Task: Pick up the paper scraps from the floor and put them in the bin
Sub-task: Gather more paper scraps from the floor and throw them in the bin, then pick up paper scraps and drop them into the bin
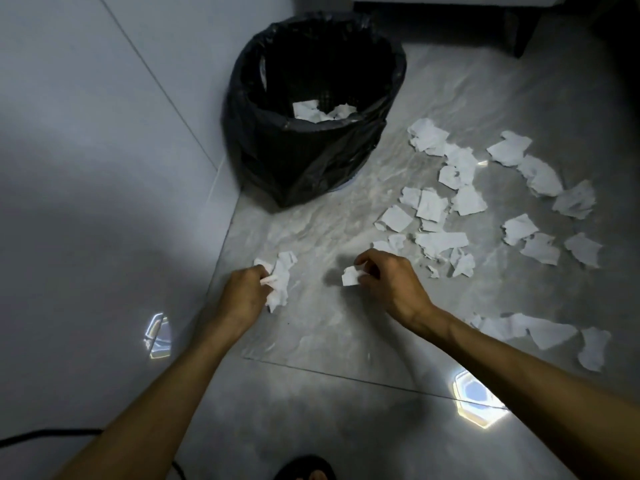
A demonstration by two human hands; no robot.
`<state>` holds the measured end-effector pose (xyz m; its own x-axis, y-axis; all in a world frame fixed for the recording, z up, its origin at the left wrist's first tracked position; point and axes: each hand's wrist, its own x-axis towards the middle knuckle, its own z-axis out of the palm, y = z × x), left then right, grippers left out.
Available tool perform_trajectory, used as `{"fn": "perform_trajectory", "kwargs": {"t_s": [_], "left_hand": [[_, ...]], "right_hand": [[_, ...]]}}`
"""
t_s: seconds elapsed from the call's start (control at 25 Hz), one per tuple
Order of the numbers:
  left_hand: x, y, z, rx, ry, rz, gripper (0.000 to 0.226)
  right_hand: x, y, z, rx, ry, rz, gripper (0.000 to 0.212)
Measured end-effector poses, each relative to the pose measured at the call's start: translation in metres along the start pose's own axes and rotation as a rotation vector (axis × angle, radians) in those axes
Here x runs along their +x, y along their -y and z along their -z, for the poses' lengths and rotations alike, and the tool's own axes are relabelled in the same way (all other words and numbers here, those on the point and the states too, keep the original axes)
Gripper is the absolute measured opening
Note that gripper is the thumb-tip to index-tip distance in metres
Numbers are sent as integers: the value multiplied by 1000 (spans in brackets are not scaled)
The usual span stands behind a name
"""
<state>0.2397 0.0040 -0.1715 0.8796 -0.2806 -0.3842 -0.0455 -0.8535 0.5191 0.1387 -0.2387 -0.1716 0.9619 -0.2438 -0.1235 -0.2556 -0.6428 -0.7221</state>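
A round bin (381,140) lined with a black bag stands in the corner, with white scraps (322,110) at its bottom. Several torn white paper scraps (446,202) lie scattered on the grey floor to the right of the bin. My left hand (242,292) is low over the floor near the wall, closed around a bunch of white scraps (280,285). My right hand (391,282) is beside it, pinching one small scrap (350,276) just above the floor.
A grey wall (104,168) runs along the left, meeting the floor beside my left hand. More scraps (550,332) lie under my right forearm. A dark furniture base (519,32) stands at the back right. A black cable (41,436) and a dark sandal (304,469) are at the bottom.
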Motion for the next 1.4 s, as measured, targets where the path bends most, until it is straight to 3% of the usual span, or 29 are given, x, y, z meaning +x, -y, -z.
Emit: {"fn": "perform_trajectory", "kwargs": {"t_s": [0.2,0.4,0.52,0.64,0.84,0.96,1.0,1.08,1.16,1.2,1.28,1.4], "left_hand": [[1,-44,17,-166,-113,-32,8],[-5,-111,69,-497,-88,-205,5],[-8,-146,96,-609,-69,-286,5],[2,-177,114,-709,-101,-358,8],[52,-212,143,-623,-283,-378,7],[89,-215,154,-380,-410,-295,3],[99,-213,156,-286,-416,-249,12],[113,-205,158,-150,-371,-165,33],[115,-198,160,-106,-330,-146,52],[111,-194,160,-111,-327,-167,58],[93,-183,160,-182,-361,-235,59],[49,-156,161,-302,-487,-295,44]], "right_hand": [[33,-8,13,-53,-111,-177,36],[37,-24,12,-264,37,-208,14],[36,-11,24,-114,-2,-191,6],[43,19,61,101,-120,-183,14],[77,93,144,582,-178,-28,20],[124,138,168,709,-151,18,12],[140,149,168,734,-141,-13,12],[170,162,161,742,-122,-99,15],[189,166,151,685,-101,-172,4],[194,166,146,618,-87,-196,15],[191,163,135,504,-72,-199,41],[161,162,124,427,-147,-43,41]]}}
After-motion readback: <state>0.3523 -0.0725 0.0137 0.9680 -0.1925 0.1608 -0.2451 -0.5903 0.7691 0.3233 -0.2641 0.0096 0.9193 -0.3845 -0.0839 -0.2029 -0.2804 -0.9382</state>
